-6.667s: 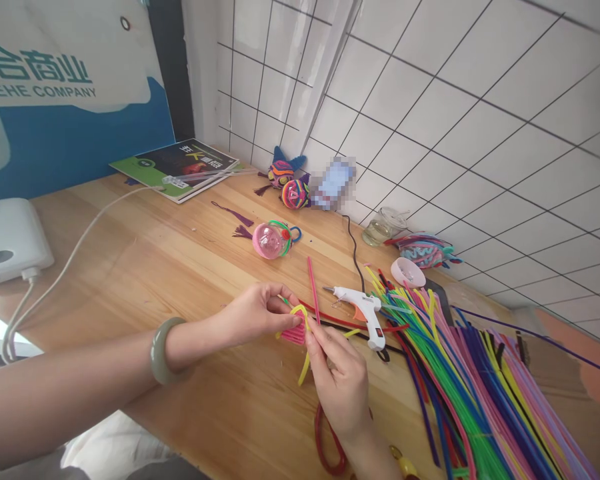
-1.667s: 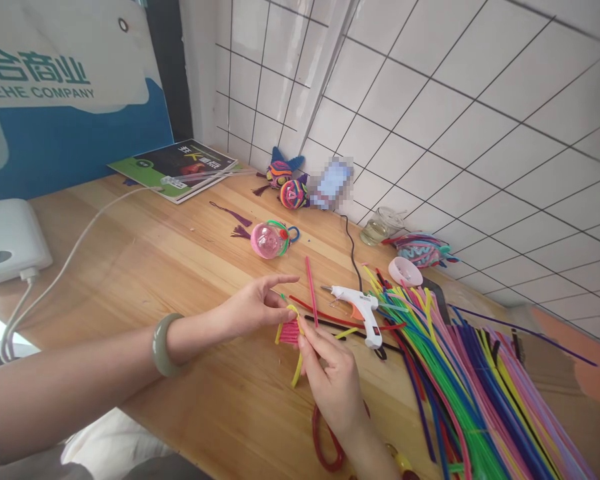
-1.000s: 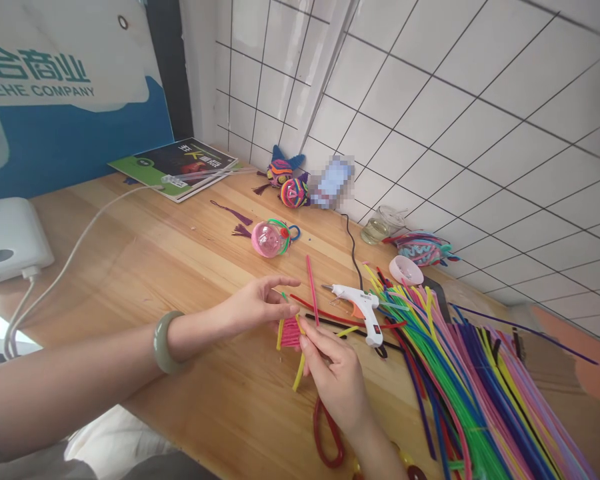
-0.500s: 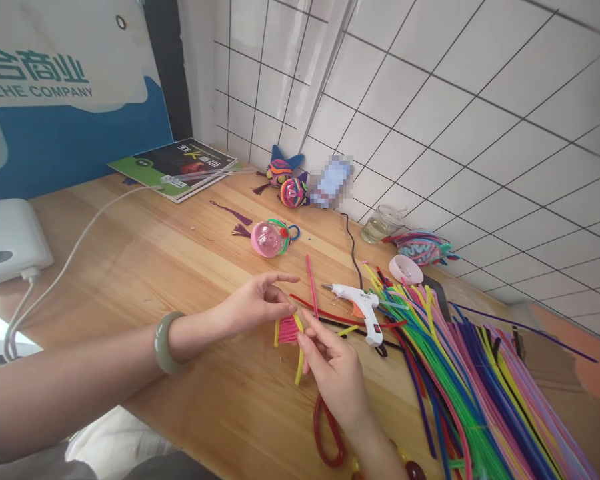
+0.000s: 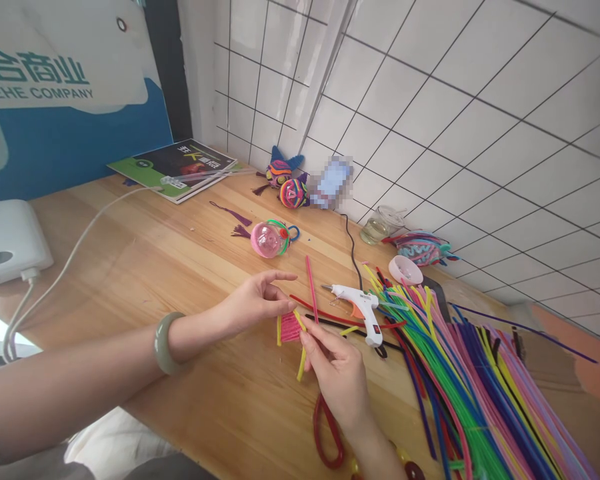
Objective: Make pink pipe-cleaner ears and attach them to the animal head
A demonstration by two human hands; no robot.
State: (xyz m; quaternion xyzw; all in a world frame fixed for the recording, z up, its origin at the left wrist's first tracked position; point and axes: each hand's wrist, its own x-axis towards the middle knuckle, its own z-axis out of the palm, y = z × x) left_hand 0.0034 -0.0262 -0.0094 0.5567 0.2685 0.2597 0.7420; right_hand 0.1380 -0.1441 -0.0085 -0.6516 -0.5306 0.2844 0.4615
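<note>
My left hand [image 5: 257, 303], with a green bangle [image 5: 163, 342] on its wrist, pinches a small pink woven piece [image 5: 290, 327] by thumb and a finger; the forefinger points outward. A yellow pipe cleaner [image 5: 301, 357] edges the piece and trails toward me. My right hand [image 5: 337, 377] pinches that yellow pipe cleaner just beside the pink piece. Both hands hover low over the wooden table [image 5: 180, 267]. A pink stem [image 5: 312, 290] rises from the piece.
A white glue gun [image 5: 357, 307] lies right of my hands, beside a large heap of coloured pipe cleaners [image 5: 470, 387]. A red loop [image 5: 327, 433] lies near my right wrist. Farther back are a pink ball [image 5: 267, 239], finished woven toys [image 5: 287, 183], a glass jar [image 5: 380, 225], a booklet [image 5: 177, 167].
The yellow pipe cleaner has been drawn down from an arch over the pink piece to lie along its edges. My left forefinger has lifted and straightened. Both hands stay in place.
</note>
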